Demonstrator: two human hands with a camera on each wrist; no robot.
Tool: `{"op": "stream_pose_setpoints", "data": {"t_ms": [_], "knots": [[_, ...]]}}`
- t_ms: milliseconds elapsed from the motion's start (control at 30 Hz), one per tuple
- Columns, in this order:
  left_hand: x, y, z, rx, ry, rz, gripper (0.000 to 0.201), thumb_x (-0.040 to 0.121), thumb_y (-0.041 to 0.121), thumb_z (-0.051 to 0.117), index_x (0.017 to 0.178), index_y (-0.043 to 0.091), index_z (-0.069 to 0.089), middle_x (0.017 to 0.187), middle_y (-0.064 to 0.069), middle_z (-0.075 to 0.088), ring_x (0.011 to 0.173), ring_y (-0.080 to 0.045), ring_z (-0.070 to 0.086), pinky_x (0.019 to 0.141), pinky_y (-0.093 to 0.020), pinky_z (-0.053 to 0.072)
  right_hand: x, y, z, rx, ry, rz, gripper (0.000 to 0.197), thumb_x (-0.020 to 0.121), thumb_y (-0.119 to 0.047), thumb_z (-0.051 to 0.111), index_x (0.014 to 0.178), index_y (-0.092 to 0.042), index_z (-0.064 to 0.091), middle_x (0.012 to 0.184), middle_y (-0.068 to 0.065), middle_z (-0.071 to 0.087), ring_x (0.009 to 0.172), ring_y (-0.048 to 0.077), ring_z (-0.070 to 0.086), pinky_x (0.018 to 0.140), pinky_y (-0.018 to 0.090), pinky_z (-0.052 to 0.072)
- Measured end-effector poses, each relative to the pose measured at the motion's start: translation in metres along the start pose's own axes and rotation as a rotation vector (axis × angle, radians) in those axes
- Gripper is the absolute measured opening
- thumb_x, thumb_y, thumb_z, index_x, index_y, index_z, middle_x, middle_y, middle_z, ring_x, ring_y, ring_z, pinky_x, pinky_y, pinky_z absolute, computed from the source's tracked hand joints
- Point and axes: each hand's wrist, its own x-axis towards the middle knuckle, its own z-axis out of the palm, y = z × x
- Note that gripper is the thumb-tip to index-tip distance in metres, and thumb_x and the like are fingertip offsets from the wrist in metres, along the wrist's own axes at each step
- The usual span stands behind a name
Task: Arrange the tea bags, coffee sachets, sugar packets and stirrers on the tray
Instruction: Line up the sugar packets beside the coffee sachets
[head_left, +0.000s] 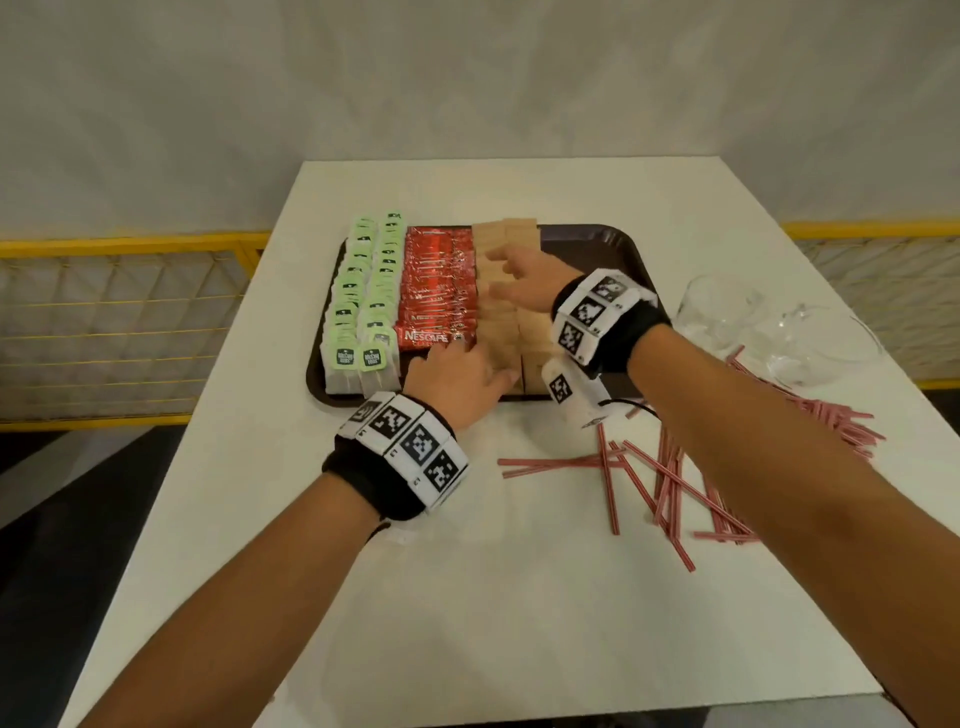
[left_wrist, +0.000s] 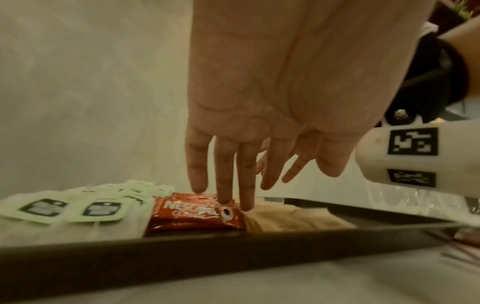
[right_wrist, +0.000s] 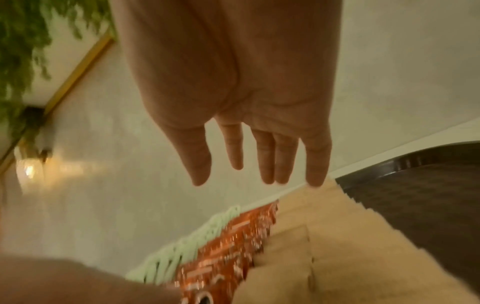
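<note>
While both flat, spread hands, left hand (head_left: 457, 371) and right hand (head_left: 524, 280), square the sugar packets (head_left: 501, 332) beside the coffee sachets (head_left: 436, 291), light even pressure should keep rows straight.

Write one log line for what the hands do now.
left hand: open, on sugar packets | right hand: open, on them | stirrers: off tray

The tray (head_left: 597, 244) has bare floor just right of the right hand's fingers (head_left: 506, 273), past the sugar packets (head_left: 504, 239) beneath them. Left of those fingers the coffee sachets (head_left: 436, 280) and tea bags (head_left: 363, 291) fill the tray edge to edge. The left hand (head_left: 457, 374) covers the near end of the sugar rows. Behind the right wrist, stirrers (head_left: 670, 478) lie scattered on the table (head_left: 467, 597), with glass bowls (head_left: 779, 332) well right of the fingers.
</note>
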Motion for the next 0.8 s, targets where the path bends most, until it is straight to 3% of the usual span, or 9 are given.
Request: {"op": "stream_pose_setpoints", "data": {"t_ms": [67,133,300,500,567,667,800], "knots": [[-0.002,0.003,-0.002,-0.066,-0.016,0.062,0.047,0.096,0.043,0.039,0.134,0.015,0.045,0.130,-0.013,0.047,0.122,-0.032,0.043,0.098,-0.044,0.039,-0.013,0.012,-0.010,0.062,0.027,0.040,0.044,0.095,-0.029,0.052,0.137,-0.019,0.043,0.135,0.008,0.049,0.123,0.022,0.048,0.101,0.031,0.037],[-0.006,-0.004,-0.001,-0.050,0.010,0.041,0.049,0.096,0.039,0.041,0.137,0.014,0.039,0.132,-0.013,0.044,0.124,-0.031,0.040,0.100,-0.043,0.038,-0.024,0.024,-0.012,0.034,0.016,0.064,0.039,0.095,-0.029,0.051,0.133,-0.019,0.048,0.132,0.009,0.052,0.121,0.021,0.050,0.101,0.031,0.038],[-0.025,-0.052,-0.002,-0.033,0.149,-0.226,0.053,0.094,0.035,0.046,0.138,0.008,0.035,0.138,-0.018,0.033,0.128,-0.035,0.031,0.103,-0.045,0.032,-0.047,0.015,0.007,-0.043,-0.062,0.022,0.036,0.096,-0.028,0.049,0.128,-0.012,0.054,0.127,0.008,0.056,0.117,0.020,0.052,0.094,0.026,0.038],[-0.037,-0.096,-0.005,-0.146,0.237,-0.459,0.047,0.093,0.018,0.047,0.136,0.004,0.037,0.132,-0.021,0.032,0.122,-0.037,0.031,0.098,-0.046,0.033,-0.030,-0.035,0.058,-0.134,-0.196,-0.081,0.036,0.098,-0.027,0.045,0.108,0.001,0.065,0.105,0.013,0.065,0.095,0.025,0.060,0.080,0.029,0.046],[-0.037,-0.101,-0.003,-0.125,0.236,-0.458,0.048,0.094,0.019,0.047,0.139,0.009,0.036,0.131,-0.020,0.033,0.120,-0.036,0.033,0.096,-0.045,0.035,-0.020,-0.047,0.076,-0.228,-0.207,-0.082,0.036,0.098,-0.024,0.044,0.111,0.003,0.063,0.107,0.014,0.064,0.093,0.026,0.058,0.075,0.027,0.046],[-0.034,-0.101,-0.002,-0.049,0.235,-0.389,0.051,0.092,0.023,0.051,0.141,0.021,0.036,0.129,-0.017,0.034,0.118,-0.034,0.034,0.093,-0.042,0.037,-0.009,-0.057,0.095,-0.358,-0.182,-0.062,0.030,0.098,-0.020,0.042,0.113,0.000,0.060,0.116,0.014,0.062,0.104,0.030,0.059,0.086,0.032,0.047],[-0.027,-0.101,-0.001,0.011,0.228,-0.362,0.047,0.091,0.027,0.052,0.137,0.029,0.042,0.127,-0.013,0.035,0.118,-0.031,0.033,0.095,-0.039,0.034,-0.006,-0.062,0.104,-0.384,-0.129,-0.063,0.029,0.098,-0.012,0.037,0.114,0.001,0.057,0.118,0.015,0.060,0.108,0.031,0.057,0.089,0.035,0.047]]}}
